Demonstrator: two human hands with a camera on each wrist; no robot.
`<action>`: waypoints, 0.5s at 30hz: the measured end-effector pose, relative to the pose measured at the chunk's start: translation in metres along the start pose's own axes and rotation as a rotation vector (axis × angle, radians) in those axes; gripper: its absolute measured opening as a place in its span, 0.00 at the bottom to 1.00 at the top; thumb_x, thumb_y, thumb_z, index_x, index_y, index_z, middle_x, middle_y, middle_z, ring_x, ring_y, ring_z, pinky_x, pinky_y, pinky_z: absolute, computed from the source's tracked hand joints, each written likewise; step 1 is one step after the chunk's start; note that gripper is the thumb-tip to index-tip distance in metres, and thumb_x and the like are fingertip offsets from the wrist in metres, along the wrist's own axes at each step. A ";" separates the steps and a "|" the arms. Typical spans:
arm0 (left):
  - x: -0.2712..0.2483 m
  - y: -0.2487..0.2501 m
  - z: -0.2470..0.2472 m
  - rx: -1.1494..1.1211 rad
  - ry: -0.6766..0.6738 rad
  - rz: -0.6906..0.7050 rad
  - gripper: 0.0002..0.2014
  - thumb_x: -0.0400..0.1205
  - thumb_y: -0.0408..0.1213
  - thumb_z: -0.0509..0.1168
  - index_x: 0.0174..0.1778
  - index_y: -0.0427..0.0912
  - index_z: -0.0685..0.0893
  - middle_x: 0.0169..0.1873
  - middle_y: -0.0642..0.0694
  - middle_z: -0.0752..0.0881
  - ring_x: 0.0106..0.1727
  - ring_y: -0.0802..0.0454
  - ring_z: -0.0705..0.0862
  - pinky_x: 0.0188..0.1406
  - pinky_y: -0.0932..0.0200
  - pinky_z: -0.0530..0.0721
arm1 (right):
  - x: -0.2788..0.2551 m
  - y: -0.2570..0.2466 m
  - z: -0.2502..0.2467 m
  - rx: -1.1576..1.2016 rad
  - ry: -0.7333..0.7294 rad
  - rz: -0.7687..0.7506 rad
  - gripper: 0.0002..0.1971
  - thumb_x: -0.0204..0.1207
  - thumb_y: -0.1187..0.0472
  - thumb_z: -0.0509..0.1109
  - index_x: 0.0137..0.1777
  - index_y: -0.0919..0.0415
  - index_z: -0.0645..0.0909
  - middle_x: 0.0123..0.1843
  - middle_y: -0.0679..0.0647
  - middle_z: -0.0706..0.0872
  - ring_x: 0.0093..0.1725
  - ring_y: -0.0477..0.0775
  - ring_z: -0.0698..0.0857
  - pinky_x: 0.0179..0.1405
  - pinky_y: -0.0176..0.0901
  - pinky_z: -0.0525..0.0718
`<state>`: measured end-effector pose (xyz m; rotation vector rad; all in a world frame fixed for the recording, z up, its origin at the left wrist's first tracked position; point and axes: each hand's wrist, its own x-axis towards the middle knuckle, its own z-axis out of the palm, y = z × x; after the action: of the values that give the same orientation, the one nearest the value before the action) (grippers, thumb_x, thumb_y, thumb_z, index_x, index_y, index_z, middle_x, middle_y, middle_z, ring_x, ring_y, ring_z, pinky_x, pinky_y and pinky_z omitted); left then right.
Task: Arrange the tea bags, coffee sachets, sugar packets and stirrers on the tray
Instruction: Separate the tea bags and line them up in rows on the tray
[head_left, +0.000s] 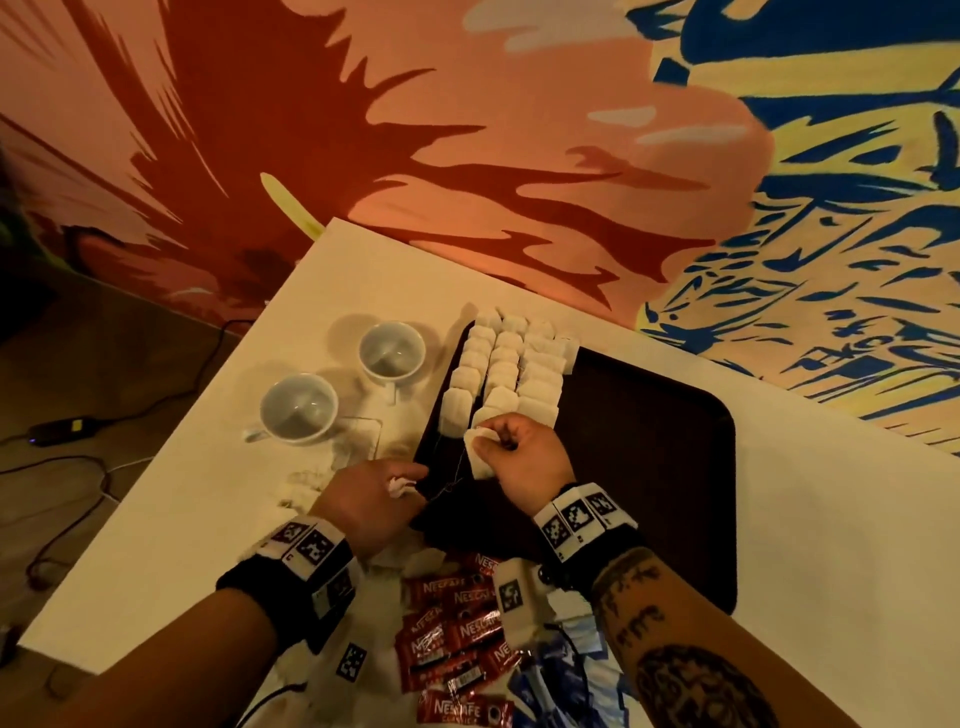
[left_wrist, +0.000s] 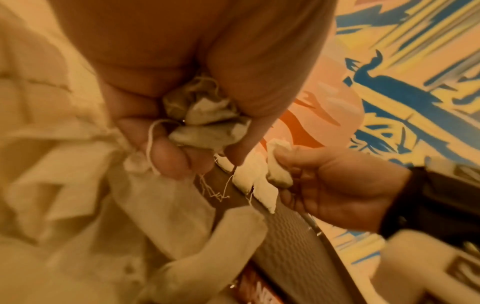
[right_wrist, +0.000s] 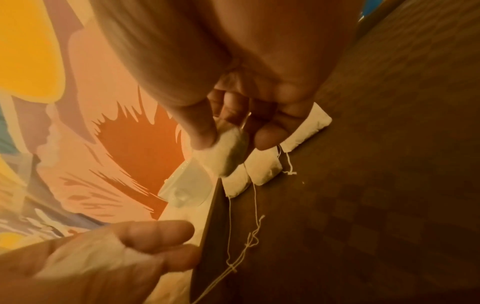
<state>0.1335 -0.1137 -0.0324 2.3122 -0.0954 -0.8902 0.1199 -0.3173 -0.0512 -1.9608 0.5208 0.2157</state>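
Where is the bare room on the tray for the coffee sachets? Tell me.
Bare: the tray right of the tea bag rows, out to its right rim. Crowded: the tray's left end, where the right hand pinches a tea bag.

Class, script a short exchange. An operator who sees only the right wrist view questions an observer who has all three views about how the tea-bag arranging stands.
Operator: I see the right hand pinching a tea bag over the tray. How are the ones already placed laid out?
Observer: The head view shows the laid tea bags in three rows at the tray's far left end.
Operator: Where are the coffee sachets?
Observer: The red coffee sachets are off the tray. They lie in a loose pile on the table, between the person's forearms.
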 end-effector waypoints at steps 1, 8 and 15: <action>0.000 -0.001 -0.001 0.044 -0.021 0.014 0.18 0.80 0.47 0.69 0.66 0.63 0.84 0.69 0.53 0.83 0.67 0.53 0.82 0.65 0.62 0.77 | 0.007 0.000 0.003 -0.020 0.012 0.016 0.03 0.77 0.57 0.77 0.47 0.47 0.87 0.46 0.45 0.91 0.48 0.45 0.89 0.54 0.41 0.86; 0.003 -0.011 -0.009 0.291 -0.109 0.014 0.10 0.82 0.49 0.65 0.58 0.60 0.87 0.56 0.52 0.88 0.56 0.53 0.85 0.49 0.62 0.78 | 0.025 0.001 0.024 -0.198 -0.042 0.110 0.07 0.78 0.49 0.73 0.53 0.48 0.84 0.48 0.44 0.88 0.48 0.47 0.86 0.50 0.40 0.83; 0.003 -0.028 -0.023 0.343 -0.092 -0.124 0.07 0.77 0.49 0.67 0.47 0.54 0.88 0.46 0.50 0.88 0.46 0.53 0.84 0.45 0.59 0.81 | 0.032 -0.005 0.034 -0.237 -0.028 0.098 0.10 0.79 0.52 0.73 0.58 0.52 0.85 0.54 0.48 0.89 0.55 0.50 0.86 0.59 0.44 0.84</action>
<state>0.1452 -0.0800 -0.0382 2.6156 -0.1561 -1.1158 0.1528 -0.2936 -0.0739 -2.1607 0.5956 0.3808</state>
